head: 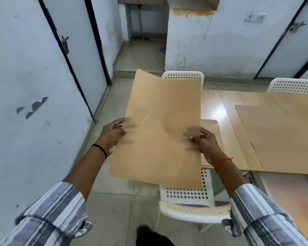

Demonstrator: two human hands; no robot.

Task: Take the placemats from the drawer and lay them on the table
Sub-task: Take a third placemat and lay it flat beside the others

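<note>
Head view: a tan placemat is pinched at its side edges by both hands, left and right, beside the bench, where another placemat lies flat.

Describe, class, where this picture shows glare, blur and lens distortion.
Head view: glare whitens the table near the held placemat; motion blur smears the near white chair and the fingers shadowed through the mat; the wide lens bows the door frames outward.

Tan thin placemat sheet w/ faint dot grid; pale glossy wood-grain bench; white perforated plastic chairs (round holes); grey-white striped sleeves.
</note>
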